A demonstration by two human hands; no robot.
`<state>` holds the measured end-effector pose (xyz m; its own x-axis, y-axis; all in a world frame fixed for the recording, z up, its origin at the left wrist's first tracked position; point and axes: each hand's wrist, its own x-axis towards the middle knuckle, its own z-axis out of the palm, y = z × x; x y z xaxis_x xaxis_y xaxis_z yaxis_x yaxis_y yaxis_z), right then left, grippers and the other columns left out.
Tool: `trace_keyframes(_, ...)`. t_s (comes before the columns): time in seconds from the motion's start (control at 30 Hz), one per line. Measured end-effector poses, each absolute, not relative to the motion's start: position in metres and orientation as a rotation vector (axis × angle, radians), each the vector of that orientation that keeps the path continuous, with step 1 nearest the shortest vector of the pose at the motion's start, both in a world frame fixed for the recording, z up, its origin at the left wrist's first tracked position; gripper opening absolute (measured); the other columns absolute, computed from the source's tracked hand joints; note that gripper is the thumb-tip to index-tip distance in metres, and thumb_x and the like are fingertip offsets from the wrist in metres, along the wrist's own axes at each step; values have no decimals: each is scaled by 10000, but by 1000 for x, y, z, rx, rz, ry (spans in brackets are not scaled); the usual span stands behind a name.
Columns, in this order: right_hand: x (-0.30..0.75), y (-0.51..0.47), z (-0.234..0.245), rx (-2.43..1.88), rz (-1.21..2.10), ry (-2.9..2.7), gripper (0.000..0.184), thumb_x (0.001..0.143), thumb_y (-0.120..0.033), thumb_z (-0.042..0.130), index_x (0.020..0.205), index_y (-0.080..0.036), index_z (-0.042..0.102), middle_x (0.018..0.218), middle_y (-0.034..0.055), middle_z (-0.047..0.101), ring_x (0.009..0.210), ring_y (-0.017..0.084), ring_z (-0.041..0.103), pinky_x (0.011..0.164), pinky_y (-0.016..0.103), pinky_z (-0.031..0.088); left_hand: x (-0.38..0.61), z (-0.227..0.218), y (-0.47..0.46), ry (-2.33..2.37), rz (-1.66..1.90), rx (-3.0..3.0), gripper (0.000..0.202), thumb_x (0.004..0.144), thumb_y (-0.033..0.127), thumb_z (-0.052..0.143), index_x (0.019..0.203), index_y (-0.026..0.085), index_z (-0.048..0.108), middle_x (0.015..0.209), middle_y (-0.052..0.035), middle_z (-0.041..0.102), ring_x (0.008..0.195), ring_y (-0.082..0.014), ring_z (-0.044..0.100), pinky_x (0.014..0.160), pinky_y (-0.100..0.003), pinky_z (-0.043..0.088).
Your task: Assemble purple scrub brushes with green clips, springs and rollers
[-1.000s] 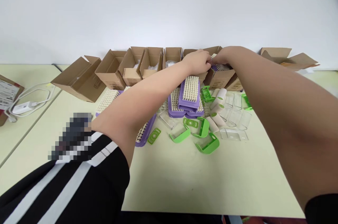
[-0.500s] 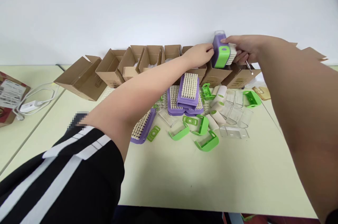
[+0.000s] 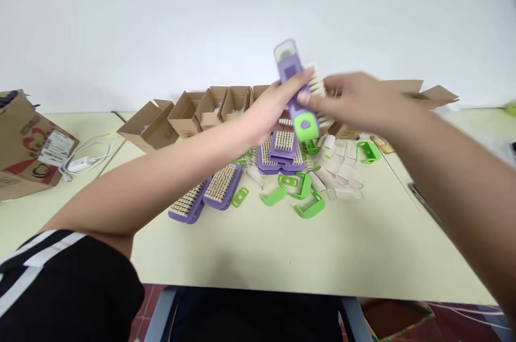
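Note:
A purple scrubbing brush point(image 3: 291, 69) with cream bristles, a green end piece and a clear cap is held up in front of the wall, tilted. My left hand point(image 3: 278, 100) is closed round its body from the left, thumb across it. My right hand point(image 3: 346, 95), blurred by motion, is closed on its bristle side, the thumb reaching over the body. Some right-hand fingers are hidden. Below, more purple brushes point(image 3: 222, 183) lie bristles up, some stacked. Around them are green brackets point(image 3: 310, 206), a flat green plate point(image 3: 240, 197), white rollers point(image 3: 323, 178) and clear covers point(image 3: 345, 194).
Open cardboard boxes point(image 3: 150, 128) line the wall. A larger printed carton point(image 3: 34, 156) and a white charger point(image 3: 83, 163) with its cable are at the left. A dark flat object point(image 3: 423, 201) lies at the right, partly behind my forearm. The table's front edge is close.
The brush has moved left, away from above the right-hand boxes, and turned. My left hand now grips its body. The view has shifted, and the metal rod seen in my right hand is out of sight.

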<state>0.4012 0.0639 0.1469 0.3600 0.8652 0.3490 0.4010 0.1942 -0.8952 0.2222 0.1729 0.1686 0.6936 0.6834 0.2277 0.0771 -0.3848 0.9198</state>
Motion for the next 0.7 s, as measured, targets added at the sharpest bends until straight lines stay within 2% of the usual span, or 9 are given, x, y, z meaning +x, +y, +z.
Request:
trace_keyframes(0.1,373,2,127,-1373,607,-1371,348,922,-558,836,1025,-225,842,927,17,813,661,148,695,527,271,530,161,153,111,625,752,1424,641,1014,798,584,1362,264,648,1293,-107,796,1166,-324,778,976,-480,641)
trace_keyframes(0.13,363,-14,121,-1387,668,-1421,409,878,-554,886,1157,-259,843,985,23,823,657,160,688,528,290,539,144,145,92,664,788,1302,610,992,763,656,1346,266,655,1302,-98,792,1185,-324,771,975,-470,648)
trace_keyframes(0.2,341,-42,108,-1434,806,-1492,640,809,-558,948,1380,-323,780,1128,44,827,703,196,701,562,331,568,120,125,56,733,926,1098,560,937,657,800,1314,270,653,1291,-72,790,1180,-296,764,966,-432,654)
trace_keyframes(0.23,328,-54,100,-1439,869,-1486,709,794,-570,957,1429,-329,753,1198,62,820,770,227,725,607,355,591,113,114,39,751,1016,1007,559,908,616,848,1302,274,650,1265,-59,792,1152,-280,768,953,-417,656)
trace_keyframes(0.33,287,-84,72,-1345,1102,-1348,720,876,-586,886,1500,-286,687,1433,109,746,1118,315,749,842,411,641,106,82,-7,725,1225,782,592,875,580,899,1311,259,660,1194,-59,793,1137,-278,775,1017,-451,637)
trace_keyframes(0.4,264,-97,54,-1266,1164,-1199,721,903,-578,861,1517,-270,639,1463,116,725,1203,319,730,906,402,636,107,63,-31,698,1356,705,634,864,564,917,1367,268,670,1242,-72,794,1218,-294,758,1094,-463,603)
trace_keyframes(0.5,248,-108,35,-1180,1180,-1060,667,905,-555,863,1469,-280,636,1420,109,741,1240,305,722,985,392,626,100,42,-51,692,1406,725,704,872,564,908,1466,277,661,1396,-104,765,1368,-334,693,1196,-495,537)
trace_keyframes(0.6,252,-112,29,-1139,1290,-1055,688,888,-547,885,1477,-297,634,1397,109,753,1232,304,738,1039,419,622,79,28,-53,752,1287,804,830,776,539,982,1488,242,674,1381,-132,779,1395,-389,673,1259,-563,475)
trace_keyframes(0.7,259,-116,27,-1106,1388,-1104,710,891,-544,880,1501,-292,620,1414,124,742,1246,316,742,1055,450,621,57,21,-53,779,1205,803,909,713,546,1016,1494,226,676,1369,-155,781,1392,-425,672,1256,-604,473)
